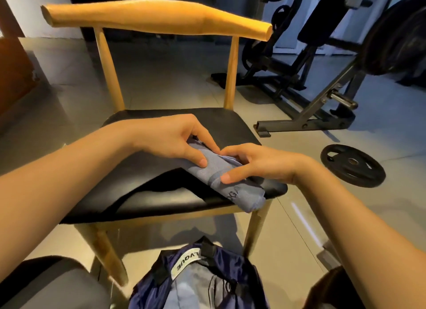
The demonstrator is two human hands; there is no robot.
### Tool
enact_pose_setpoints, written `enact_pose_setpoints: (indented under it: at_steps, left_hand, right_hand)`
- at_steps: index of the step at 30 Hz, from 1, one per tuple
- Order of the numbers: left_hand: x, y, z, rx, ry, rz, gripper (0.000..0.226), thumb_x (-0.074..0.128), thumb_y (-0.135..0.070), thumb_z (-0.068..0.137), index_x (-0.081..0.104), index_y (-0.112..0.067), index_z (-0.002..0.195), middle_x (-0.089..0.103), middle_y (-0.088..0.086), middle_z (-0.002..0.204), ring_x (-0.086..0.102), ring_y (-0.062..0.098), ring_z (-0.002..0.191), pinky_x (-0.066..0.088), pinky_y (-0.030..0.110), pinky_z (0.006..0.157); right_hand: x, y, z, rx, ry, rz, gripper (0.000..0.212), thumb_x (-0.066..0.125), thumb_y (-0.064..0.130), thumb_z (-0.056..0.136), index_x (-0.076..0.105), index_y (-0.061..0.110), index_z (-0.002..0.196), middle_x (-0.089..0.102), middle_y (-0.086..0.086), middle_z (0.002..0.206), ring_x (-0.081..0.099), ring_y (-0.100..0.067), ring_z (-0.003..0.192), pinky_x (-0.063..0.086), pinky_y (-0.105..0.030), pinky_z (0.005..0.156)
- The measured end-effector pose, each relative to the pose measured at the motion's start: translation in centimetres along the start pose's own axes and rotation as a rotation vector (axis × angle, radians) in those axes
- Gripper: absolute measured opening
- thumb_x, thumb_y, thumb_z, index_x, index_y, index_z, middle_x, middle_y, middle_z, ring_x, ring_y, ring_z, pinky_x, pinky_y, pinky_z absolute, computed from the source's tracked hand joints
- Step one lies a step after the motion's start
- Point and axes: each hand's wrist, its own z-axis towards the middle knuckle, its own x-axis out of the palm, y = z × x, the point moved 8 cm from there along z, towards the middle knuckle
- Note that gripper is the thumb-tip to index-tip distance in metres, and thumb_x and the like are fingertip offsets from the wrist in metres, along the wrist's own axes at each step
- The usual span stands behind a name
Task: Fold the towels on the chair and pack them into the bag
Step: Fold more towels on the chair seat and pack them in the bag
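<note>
A grey-blue towel [232,182], folded into a narrow bundle, lies on the black seat of a wooden chair [147,170] near its front right corner. My left hand [173,140] grips the towel's far end, thumb on top and fingers curled over the fold. My right hand [253,163] pinches the middle of the towel between thumb and curled fingers. A dark blue bag [198,283] with a white label sits open on the floor below the chair's front edge, between my knees. Grey-blue cloth shows inside it.
The chair's wooden backrest [156,15] rises behind the seat. A weight bench frame [322,101] stands on the tiled floor to the right, with a loose black weight plate [352,165] beside the chair. A brown door [13,73] is at the left.
</note>
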Motion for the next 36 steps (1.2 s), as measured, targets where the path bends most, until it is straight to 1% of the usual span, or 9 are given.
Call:
enact_pose_setpoints:
  at_steps: [8, 12, 14, 18, 22, 26, 30, 33, 36]
  left_hand:
    - [4.0, -1.3, -0.1, -0.022, -0.047, -0.062, 0.029, 0.080, -0.037, 0.087, 0.072, -0.029, 0.114, 0.073, -0.011, 0.107, 0.068, 0.006, 0.101, 0.056, 0.036, 0.093]
    - [6.7, -0.7, -1.8, -0.104, -0.084, -0.290, 0.020, 0.075, -0.040, 0.090, 0.077, -0.029, 0.106, 0.076, -0.001, 0.101, 0.071, 0.022, 0.098, 0.059, 0.042, 0.085]
    - [8.3, -1.0, -2.9, -0.118, -0.106, -0.332, 0.014, 0.076, -0.035, 0.091, 0.080, -0.025, 0.099, 0.077, 0.002, 0.095, 0.070, 0.025, 0.096, 0.058, 0.042, 0.081]
    - [11.0, -1.1, -4.9, -0.162, -0.182, -0.345, 0.008, 0.081, -0.028, 0.087, 0.082, -0.021, 0.090, 0.077, 0.003, 0.084, 0.067, 0.008, 0.074, 0.051, 0.025, 0.067]
    - [14.4, 0.3, -6.0, -0.242, -0.134, -0.348, 0.010, 0.083, -0.026, 0.085, 0.082, -0.019, 0.091, 0.077, -0.001, 0.081, 0.062, 0.003, 0.068, 0.047, 0.018, 0.060]
    - [17.9, 2.2, -5.5, -0.298, -0.050, -0.331, 0.009, 0.082, -0.028, 0.085, 0.081, -0.020, 0.091, 0.077, 0.005, 0.092, 0.066, 0.013, 0.079, 0.056, 0.035, 0.073]
    - [22.1, 5.1, -3.9, -0.356, 0.054, -0.238, 0.020, 0.081, -0.036, 0.085, 0.080, -0.021, 0.099, 0.076, 0.000, 0.099, 0.070, 0.022, 0.098, 0.059, 0.043, 0.088]
    - [25.0, 8.5, -2.5, -0.392, 0.054, -0.208, 0.024, 0.076, -0.040, 0.090, 0.077, -0.020, 0.103, 0.076, -0.001, 0.099, 0.071, 0.019, 0.093, 0.060, 0.042, 0.083]
    - [27.1, 12.5, -2.1, -0.391, 0.006, 0.100, 0.024, 0.065, -0.042, 0.095, 0.070, -0.022, 0.107, 0.068, -0.003, 0.101, 0.064, 0.023, 0.091, 0.051, 0.036, 0.073]
  right_hand:
    - [2.4, -1.3, -6.0, 0.105, -0.120, -0.031, 0.026, 0.064, 0.020, 0.100, 0.064, 0.017, 0.126, 0.071, -0.009, 0.113, 0.068, -0.025, 0.105, 0.057, -0.047, 0.094]
    - [4.5, -1.8, -9.4, 0.114, -0.146, 0.007, 0.024, 0.056, 0.019, 0.104, 0.065, 0.025, 0.126, 0.072, 0.000, 0.109, 0.069, -0.016, 0.102, 0.059, -0.034, 0.088]
    - [6.0, -2.3, -10.4, 0.122, -0.183, 0.013, 0.027, 0.057, 0.018, 0.104, 0.066, 0.025, 0.129, 0.072, 0.001, 0.115, 0.067, -0.017, 0.107, 0.057, -0.038, 0.094]
    - [9.8, -3.4, -10.9, 0.168, -0.262, 0.010, 0.031, 0.063, 0.015, 0.099, 0.067, 0.023, 0.128, 0.071, 0.002, 0.117, 0.066, -0.017, 0.108, 0.053, -0.042, 0.100]
    - [13.7, -3.2, -10.4, 0.174, -0.283, -0.073, 0.040, 0.071, 0.044, 0.090, 0.067, 0.022, 0.123, 0.071, -0.003, 0.111, 0.066, -0.023, 0.100, 0.054, -0.046, 0.093]
    - [15.9, -6.6, -9.6, 0.207, -0.356, -0.069, 0.021, 0.073, 0.029, 0.092, 0.073, 0.019, 0.110, 0.074, -0.003, 0.103, 0.067, -0.023, 0.095, 0.054, -0.049, 0.090]
    - [18.6, -12.5, -9.0, 0.311, -0.463, 0.191, 0.012, 0.081, 0.020, 0.085, 0.080, 0.026, 0.095, 0.078, 0.006, 0.092, 0.065, -0.009, 0.082, 0.055, -0.037, 0.082]
    - [21.7, -17.0, -8.5, 0.415, -0.511, 0.292, 0.003, 0.079, 0.018, 0.087, 0.081, 0.017, 0.090, 0.073, 0.010, 0.075, 0.058, 0.002, 0.065, 0.049, -0.023, 0.063]
    - [26.0, -21.5, -7.0, 0.546, -0.470, 0.208, 0.034, 0.073, 0.016, 0.089, 0.052, 0.017, 0.062, 0.039, 0.003, 0.056, 0.033, -0.009, 0.049, 0.029, -0.027, 0.055]
